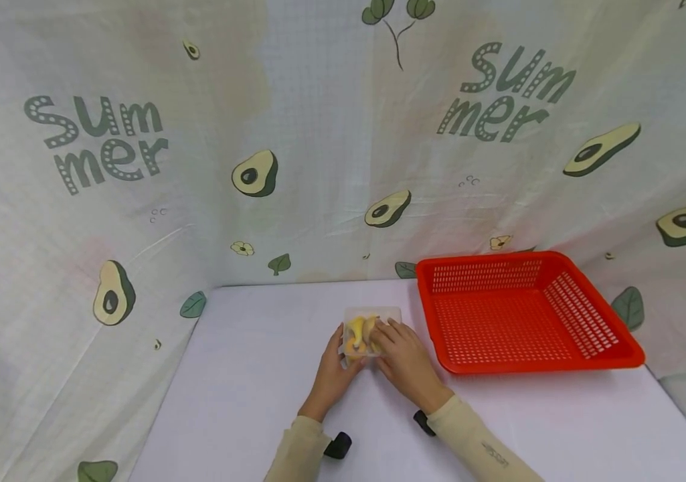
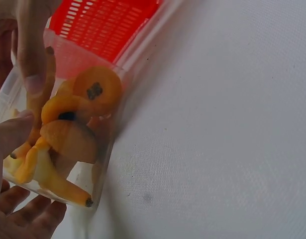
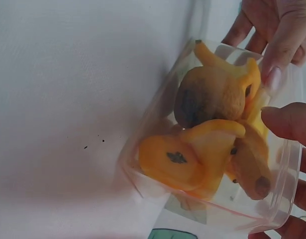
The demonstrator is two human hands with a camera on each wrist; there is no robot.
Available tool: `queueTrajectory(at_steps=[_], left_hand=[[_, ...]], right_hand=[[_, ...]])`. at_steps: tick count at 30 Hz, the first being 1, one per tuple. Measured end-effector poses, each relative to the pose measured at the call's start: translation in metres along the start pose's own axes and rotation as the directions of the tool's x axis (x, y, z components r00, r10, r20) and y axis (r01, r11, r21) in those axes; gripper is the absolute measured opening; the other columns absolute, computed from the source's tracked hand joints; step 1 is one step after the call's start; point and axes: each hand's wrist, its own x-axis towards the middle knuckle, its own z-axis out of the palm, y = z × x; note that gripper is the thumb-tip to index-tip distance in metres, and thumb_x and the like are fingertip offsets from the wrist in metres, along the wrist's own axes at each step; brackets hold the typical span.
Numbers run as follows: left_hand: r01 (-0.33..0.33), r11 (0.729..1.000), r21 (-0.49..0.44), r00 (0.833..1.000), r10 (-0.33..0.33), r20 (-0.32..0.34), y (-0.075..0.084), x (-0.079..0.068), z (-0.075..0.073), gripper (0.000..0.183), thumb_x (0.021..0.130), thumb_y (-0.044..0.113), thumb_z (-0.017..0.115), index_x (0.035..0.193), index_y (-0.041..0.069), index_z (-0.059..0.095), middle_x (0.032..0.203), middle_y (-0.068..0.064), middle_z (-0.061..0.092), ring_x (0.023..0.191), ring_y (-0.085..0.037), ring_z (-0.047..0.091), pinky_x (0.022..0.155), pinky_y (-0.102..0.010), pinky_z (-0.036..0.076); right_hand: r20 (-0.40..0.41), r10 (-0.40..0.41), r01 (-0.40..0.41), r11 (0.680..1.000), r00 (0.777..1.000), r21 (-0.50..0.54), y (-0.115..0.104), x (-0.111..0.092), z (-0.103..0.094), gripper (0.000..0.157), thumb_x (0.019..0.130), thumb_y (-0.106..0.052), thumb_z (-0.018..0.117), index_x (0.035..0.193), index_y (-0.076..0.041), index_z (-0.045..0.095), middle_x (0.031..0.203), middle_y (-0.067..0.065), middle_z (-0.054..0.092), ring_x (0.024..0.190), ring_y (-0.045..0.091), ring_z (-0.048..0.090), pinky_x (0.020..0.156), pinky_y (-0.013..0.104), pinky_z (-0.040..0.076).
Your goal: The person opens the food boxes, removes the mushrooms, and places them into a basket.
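A small clear plastic container (image 1: 386, 312) is on or just above the white table (image 1: 246, 375), between the two hands. Several yellow and orange fruit-like pieces fill it: a rounded orange piece with a dark star-shaped mark (image 3: 168, 160), a brownish-orange rounded piece (image 3: 210, 97), and a yellow, banana-like piece (image 2: 60, 183) with a dark tip. My left hand (image 1: 332, 376) grips the container's left side, thumb near the top and fingers outside. At its right side, my right hand (image 1: 409, 365) holds it too, with fingers over the top edge. Its far side is partly hidden by the contents.
A large red slotted basket (image 1: 529, 365) stands at the right of the table, close beyond the right hand. A white cloth printed with avocados and lettering (image 1: 312, 120) hangs behind the table and along its sides.
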Motion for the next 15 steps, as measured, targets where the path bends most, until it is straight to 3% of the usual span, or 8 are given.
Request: queueTrajectory(at_steps=[8, 15], left_hand=[[0.029, 0.999, -0.023, 1.000, -0.029, -0.010, -0.003, 0.004, 0.000, 0.086, 0.094, 0.019, 0.083, 0.161, -0.003, 0.033, 0.160, -0.026, 0.042, 0.142, -0.044, 0.049, 0.109, -0.054, 0.053], [0.049, 0.998, 0.025, 0.998, -0.048, -0.048, -0.003, 0.007, -0.002, 0.087, 0.088, 0.024, 0.089, 0.158, 0.000, 0.042, 0.155, -0.024, 0.051, 0.135, -0.041, 0.057, 0.102, -0.047, 0.059]], right_hand=[[-0.009, -0.056, 0.055, 0.998, 0.998, -0.026, 0.005, 0.005, -0.003, 0.041, 0.078, -0.015, 0.093, 0.115, -0.009, 0.077, 0.128, 0.014, 0.074, 0.119, 0.038, 0.069, 0.104, 0.052, 0.057], [0.033, -0.068, 0.068, 0.998, 0.997, -0.014, 0.009, 0.012, -0.005, 0.039, 0.077, -0.022, 0.095, 0.111, -0.013, 0.079, 0.124, 0.009, 0.076, 0.113, 0.034, 0.073, 0.093, 0.046, 0.063]])
